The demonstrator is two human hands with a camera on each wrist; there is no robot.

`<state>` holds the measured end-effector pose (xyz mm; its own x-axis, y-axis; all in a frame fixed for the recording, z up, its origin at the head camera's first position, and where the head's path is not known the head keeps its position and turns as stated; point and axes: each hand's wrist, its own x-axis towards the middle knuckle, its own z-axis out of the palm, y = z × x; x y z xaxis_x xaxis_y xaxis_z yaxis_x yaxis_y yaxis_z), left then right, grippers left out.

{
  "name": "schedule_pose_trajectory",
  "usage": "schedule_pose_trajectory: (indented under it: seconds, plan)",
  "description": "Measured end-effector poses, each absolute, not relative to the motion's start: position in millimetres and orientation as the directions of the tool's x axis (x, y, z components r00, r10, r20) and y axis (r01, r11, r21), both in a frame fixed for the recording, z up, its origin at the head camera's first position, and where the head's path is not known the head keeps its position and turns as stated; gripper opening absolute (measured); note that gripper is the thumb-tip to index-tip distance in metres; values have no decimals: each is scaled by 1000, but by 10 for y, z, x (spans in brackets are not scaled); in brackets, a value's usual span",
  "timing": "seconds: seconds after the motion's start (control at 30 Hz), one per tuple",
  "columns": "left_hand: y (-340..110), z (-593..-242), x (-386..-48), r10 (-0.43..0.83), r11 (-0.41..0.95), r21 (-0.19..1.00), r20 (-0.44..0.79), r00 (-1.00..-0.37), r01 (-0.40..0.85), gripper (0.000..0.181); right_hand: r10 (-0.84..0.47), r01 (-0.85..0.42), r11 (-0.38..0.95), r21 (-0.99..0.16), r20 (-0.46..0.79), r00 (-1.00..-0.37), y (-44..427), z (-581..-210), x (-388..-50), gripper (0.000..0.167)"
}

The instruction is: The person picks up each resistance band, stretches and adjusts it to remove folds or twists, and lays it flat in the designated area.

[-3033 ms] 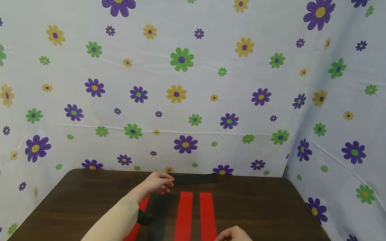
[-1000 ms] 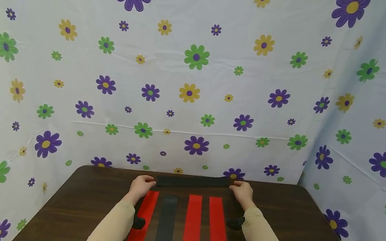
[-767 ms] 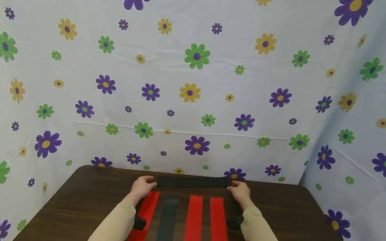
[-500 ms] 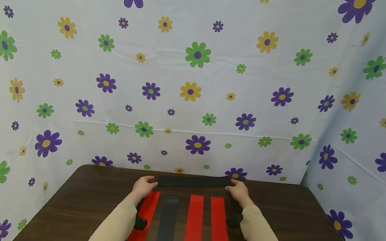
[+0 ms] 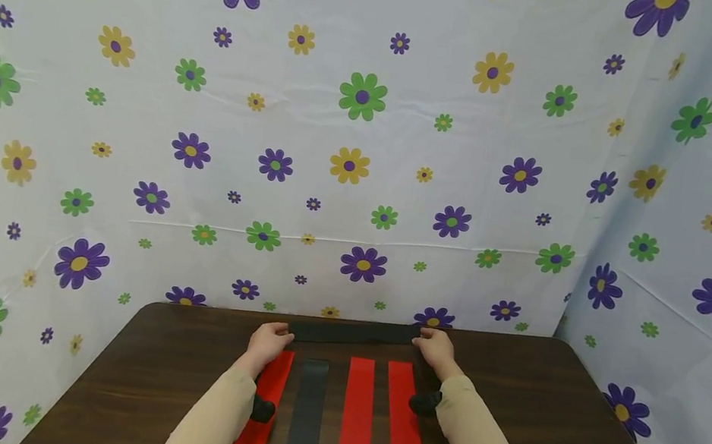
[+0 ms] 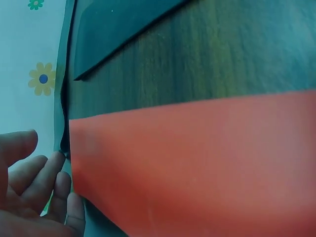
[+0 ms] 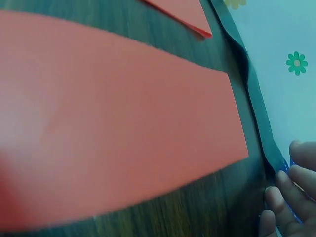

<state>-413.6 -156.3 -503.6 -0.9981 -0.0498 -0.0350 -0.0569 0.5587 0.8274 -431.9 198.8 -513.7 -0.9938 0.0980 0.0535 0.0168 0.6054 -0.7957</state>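
Note:
A flat black exercise band (image 5: 353, 334) lies across the far end of the table. My left hand (image 5: 267, 343) is at its left end. In the left wrist view the fingertips (image 6: 59, 157) touch the band's edge, and the thumb stands apart from them. At the right end is my right hand (image 5: 436, 351); in the right wrist view its fingertips (image 7: 281, 178) touch the band, with the thumb also apart. Nearer me lie a red band (image 5: 260, 422) under my left forearm, another black band (image 5: 306, 422), a middle red band (image 5: 356, 429) and a right red band (image 5: 404, 436).
The brown wooden table (image 5: 154, 368) ends at a flower-printed cloth (image 5: 368, 139) just behind the far black band. More of this cloth hangs at the right. Dark straps (image 5: 262, 409) are on both wrists.
Since three seconds ago, my right hand has moved from beside the right red band to the far black band's right end; my left hand has shifted to its left end. Little moves in the last second.

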Motion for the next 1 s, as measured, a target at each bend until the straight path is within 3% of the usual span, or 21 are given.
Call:
schedule_pose_trajectory:
  seconds: [0.37, 0.73, 1.0]
  plan:
    - [-1512, -5099, -4201, -146, 424, 889, -118, -982, -170, 42, 232, 119, 630, -767, 40, -972, 1887, -5168, -4340, 39]
    - [-1453, -5106, -4231, -157, 642, 751, -69, -985, -155, 43, 238, 165, 730, -664, 20, -971, 1823, -5155, -4286, 43]
    - [-1432, -5106, -4208, -145, 728, 673, -35, -989, -131, 47, 209, 150, 761, -631, 20, -978, 1823, -5166, -4319, 46]
